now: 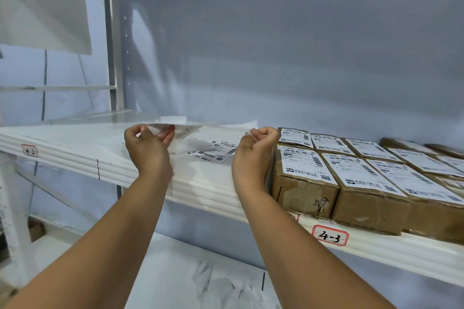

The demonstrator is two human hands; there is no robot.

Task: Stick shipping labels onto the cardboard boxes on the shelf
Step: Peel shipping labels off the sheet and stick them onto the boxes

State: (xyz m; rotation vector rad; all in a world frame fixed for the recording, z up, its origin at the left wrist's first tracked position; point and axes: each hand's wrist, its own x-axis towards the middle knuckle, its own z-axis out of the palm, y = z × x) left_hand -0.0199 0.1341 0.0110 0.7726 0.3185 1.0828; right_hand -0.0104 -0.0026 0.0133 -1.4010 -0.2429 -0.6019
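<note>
Left hand (pixel 148 144) and right hand (pixel 253 145) pinching 1 label (pixel 185 130) between them, left of cardboard boxes (pixel 306 190); likely risk: slack, adhesive self-sticking.

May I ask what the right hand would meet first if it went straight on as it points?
Likely the grey back panel, beyond the sheet the right hand pinches; the cardboard boxes lie beside it. Depth is unclear.

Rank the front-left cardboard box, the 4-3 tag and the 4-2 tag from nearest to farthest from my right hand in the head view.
1. The front-left cardboard box: beside the right hand, which pinches a label, on its right.
2. The 4-3 tag: on the shelf edge, lower right.
3. The 4-2 tag: far left on the shelf edge, beyond the left hand.
</note>
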